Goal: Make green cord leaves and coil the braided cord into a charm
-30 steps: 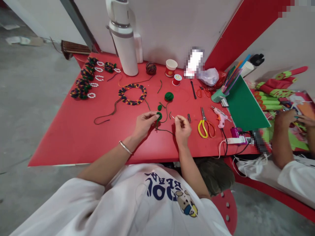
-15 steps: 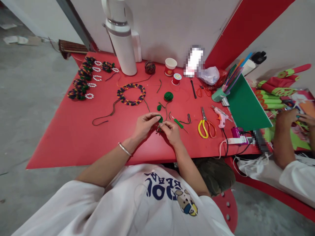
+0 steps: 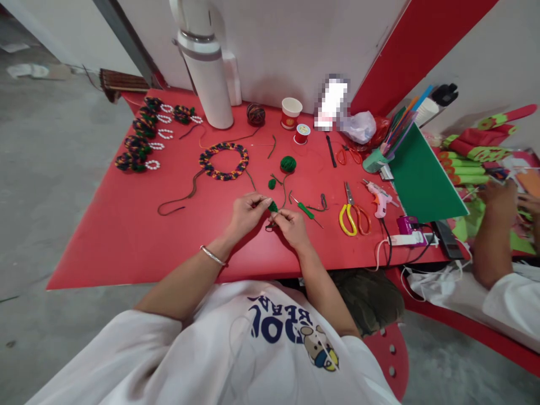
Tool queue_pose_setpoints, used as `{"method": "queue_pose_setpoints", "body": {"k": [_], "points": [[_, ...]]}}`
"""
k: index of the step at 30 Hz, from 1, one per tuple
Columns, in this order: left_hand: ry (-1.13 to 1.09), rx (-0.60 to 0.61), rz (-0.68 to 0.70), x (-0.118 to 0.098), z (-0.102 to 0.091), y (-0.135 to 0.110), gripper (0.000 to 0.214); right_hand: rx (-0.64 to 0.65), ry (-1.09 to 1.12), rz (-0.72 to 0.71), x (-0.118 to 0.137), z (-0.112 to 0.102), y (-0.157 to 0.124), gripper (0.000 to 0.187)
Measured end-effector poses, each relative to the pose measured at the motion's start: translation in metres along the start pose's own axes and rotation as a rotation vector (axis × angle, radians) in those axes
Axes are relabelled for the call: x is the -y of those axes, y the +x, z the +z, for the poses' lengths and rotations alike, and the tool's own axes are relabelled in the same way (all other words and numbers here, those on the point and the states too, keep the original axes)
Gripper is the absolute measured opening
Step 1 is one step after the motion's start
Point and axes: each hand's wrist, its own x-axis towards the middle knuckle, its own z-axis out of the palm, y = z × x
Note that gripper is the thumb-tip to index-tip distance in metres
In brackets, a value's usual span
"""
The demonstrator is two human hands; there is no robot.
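A small green crocheted piece [image 3: 273,207] is pinched between the fingertips of my left hand [image 3: 250,215] and my right hand [image 3: 292,226]. Its dark yarn tail [image 3: 270,227] hangs below the fingers. Just beyond my hands lie a tiny green crocheted piece [image 3: 272,184] and a green yarn ball [image 3: 288,164]. To the right of my right hand rests a crochet hook with a green handle [image 3: 305,210], with a short dark yarn piece [image 3: 323,201] beside it. A multicoloured braided ring [image 3: 224,161] lies farther left.
Yellow-and-orange scissors [image 3: 349,214], a pink glue gun [image 3: 380,201] and a power strip [image 3: 407,240] lie right. A white flask [image 3: 208,84], paper cup [image 3: 291,112] and thread spool [image 3: 302,133] stand at the back. Beaded yarn pieces [image 3: 137,143] line the left. Another person's arm [image 3: 495,236] is far right.
My fingers have shifted slightly on the green crocheted piece, which now shows more between them. At the far right, the other person's hands have moved.
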Motion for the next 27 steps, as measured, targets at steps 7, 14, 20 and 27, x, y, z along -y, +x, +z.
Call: {"method": "queue_pose_setpoints", "body": {"k": [7, 14, 20, 27], "points": [[-0.08, 0.032, -0.073, -0.003, 0.0, -0.002, 0.034, 0.04, 0.056, 0.025, 0.0, 0.0, 0.0, 0.035], [-0.509, 0.236, -0.401, -0.005, 0.011, -0.013, 0.042, 0.039, 0.075, -0.012, 0.005, -0.004, -0.003, 0.041], [-0.481, 0.101, -0.39, -0.006, 0.004, -0.006, 0.042, 0.078, 0.043, 0.047, 0.009, -0.006, -0.007, 0.034], [-0.538, 0.082, -0.393, -0.01, -0.005, 0.002, 0.04, 0.115, -0.057, 0.049, 0.011, -0.007, -0.011, 0.039]]}}
